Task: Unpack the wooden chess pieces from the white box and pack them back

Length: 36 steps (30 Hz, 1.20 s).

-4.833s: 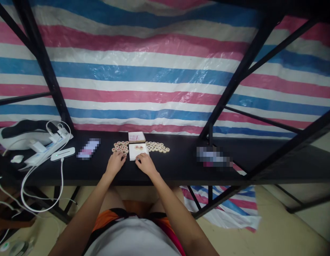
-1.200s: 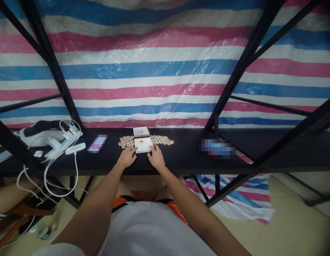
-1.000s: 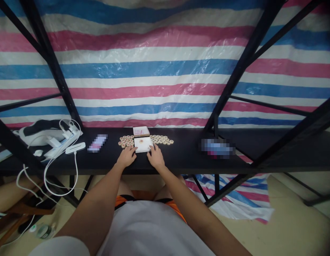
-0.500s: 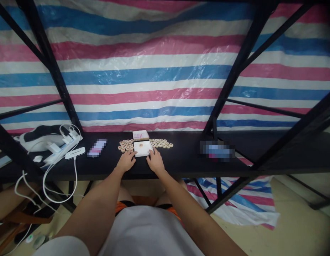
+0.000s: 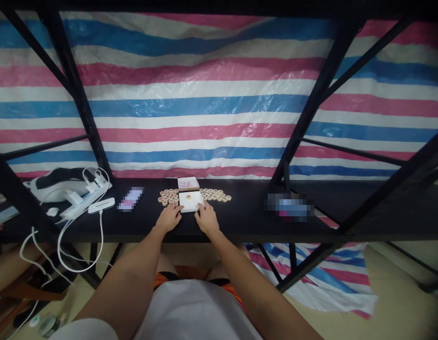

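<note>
On the black table, a shallow white box (image 5: 191, 206) lies between my two hands. A single round wooden xiangqi piece (image 5: 188, 197) is inside it. My left hand (image 5: 169, 217) rests at the box's left edge, thumb against its near corner and fingers spread towards the loose pieces. My right hand (image 5: 207, 218) lies along the right edge, fingers stretched forward and touching the box. Left of the box is a cluster of pieces with reddish marks (image 5: 168, 196); to the right sits another cluster of pieces (image 5: 215, 194). Behind it stands a box lid (image 5: 188, 183) with pink print.
A blurred phone (image 5: 131, 199) lies to the left, near a white charging device (image 5: 101, 205), cables and a power strip (image 5: 82, 200). Further right is a blurred object (image 5: 289, 207). Black metal posts (image 5: 298, 123) flank the table, with striped sheeting (image 5: 197, 104) behind.
The whole view has shifted slightly downward as my head tilted. Both hands keep their places beside the white box. At the far left, another person's hand now shows.
</note>
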Tool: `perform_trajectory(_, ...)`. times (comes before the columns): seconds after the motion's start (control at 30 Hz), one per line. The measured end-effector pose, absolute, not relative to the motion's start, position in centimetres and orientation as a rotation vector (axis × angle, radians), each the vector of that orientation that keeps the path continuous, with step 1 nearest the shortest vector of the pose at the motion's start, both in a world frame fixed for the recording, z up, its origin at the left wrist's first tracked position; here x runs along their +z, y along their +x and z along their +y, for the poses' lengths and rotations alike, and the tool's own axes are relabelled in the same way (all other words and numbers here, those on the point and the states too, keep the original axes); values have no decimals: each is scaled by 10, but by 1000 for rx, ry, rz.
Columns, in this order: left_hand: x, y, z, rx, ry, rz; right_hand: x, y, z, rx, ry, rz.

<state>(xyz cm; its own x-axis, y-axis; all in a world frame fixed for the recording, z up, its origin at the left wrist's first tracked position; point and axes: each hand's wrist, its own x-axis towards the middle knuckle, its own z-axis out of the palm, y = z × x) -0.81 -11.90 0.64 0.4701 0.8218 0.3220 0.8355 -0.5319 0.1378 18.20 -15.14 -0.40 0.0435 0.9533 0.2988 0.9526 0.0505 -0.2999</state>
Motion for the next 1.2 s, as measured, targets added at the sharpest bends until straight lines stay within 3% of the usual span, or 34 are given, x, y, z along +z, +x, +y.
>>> perform_trajectory(0.27,9,-5,-123,-565,-2702,-1432,30,162,-128,-204,-1670,-2154)
perform_trajectory(0.47,12,-6,-126,-616,-2700,-1481,52,154,-94,26,-1941,-2255)
perform_trajectory(0.73,16,-8,-129,-801,-2372,-1904,52,148,-76,65,-1899,-2399)
perform_trajectory(0.8,16,-11,-127,-913,-2267,-2023,53,146,-73,70,-1902,-2406)
perform_trajectory(0.97,12,-26,-117,-1628,-1790,-2400,50,145,-70,96,-1922,-2386)
perform_trajectory(1.2,8,-35,-112,-1822,-1609,-2435,40,146,-72,114,-1937,-2307)
